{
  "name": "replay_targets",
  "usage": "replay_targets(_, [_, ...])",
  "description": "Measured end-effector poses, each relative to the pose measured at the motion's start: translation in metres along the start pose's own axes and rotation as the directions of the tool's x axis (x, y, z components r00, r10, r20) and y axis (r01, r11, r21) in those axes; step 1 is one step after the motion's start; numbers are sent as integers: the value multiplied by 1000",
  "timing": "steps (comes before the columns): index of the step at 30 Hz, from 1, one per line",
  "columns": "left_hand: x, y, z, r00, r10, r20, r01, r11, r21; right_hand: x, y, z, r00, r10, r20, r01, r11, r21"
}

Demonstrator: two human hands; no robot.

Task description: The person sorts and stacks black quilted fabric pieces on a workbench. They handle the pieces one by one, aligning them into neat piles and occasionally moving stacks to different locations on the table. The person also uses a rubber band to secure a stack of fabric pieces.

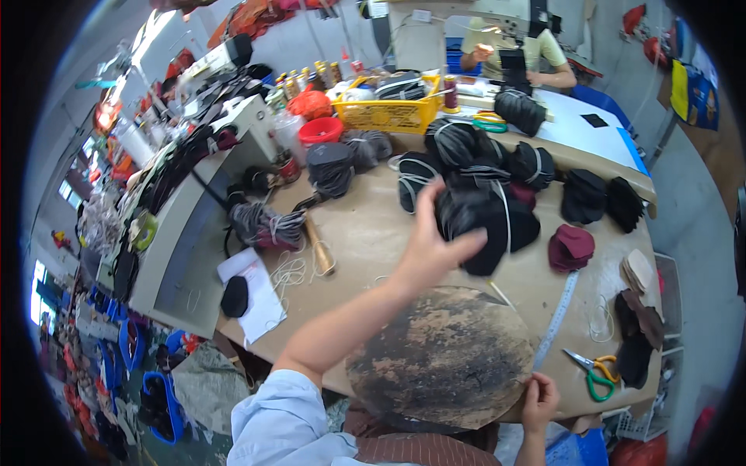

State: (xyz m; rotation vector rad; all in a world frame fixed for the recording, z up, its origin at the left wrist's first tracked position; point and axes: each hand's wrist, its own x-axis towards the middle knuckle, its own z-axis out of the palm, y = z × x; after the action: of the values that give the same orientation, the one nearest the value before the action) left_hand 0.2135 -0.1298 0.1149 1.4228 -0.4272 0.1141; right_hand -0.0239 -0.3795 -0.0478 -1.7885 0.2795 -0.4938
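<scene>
My left hand [435,245] reaches across the table, thumb and fingers spread around a stack of black fabric pieces [468,203], blurred by motion. Right beside it is a larger black bundle [522,229] tied with white cord. More tied dark bundles [452,141] are piled just behind. In front of me a round, worn board [439,357] with a flaking dark surface overhangs the table's near edge. My right hand [540,398] has its fingers curled at the board's right rim. What those fingers hold, if anything, is hidden.
Scissors [597,374], a measuring strip [556,320] and maroon pieces [571,248] lie at right. On the left are a wooden-handled hammer [318,245], loose cord and white paper [260,299]. A yellow basket [386,115] stands behind; another person [548,58] sits beyond.
</scene>
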Motion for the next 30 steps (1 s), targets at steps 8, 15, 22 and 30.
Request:
replay_targets(8, [185, -17, 27, 621, 743, 250, -586, 228, 778, 10, -20, 2, 985, -173, -12, 170, 978, -124])
replay_targets(15, [207, -84, 26, 778, -82, 623, -625, -201, 754, 10, -22, 0, 976, -216, -36, 209, 968, -143])
replay_targets(22, [184, -69, 43, 770, 84, 632, -638, 114, 762, 11, -21, -1, 990, -133, -40, 129, 987, -92])
replay_targets(30, [-10, -51, -20, 725, 63, 686, -651, 389, 652, 10, -18, 2, 992, -105, -66, 98, 989, -111])
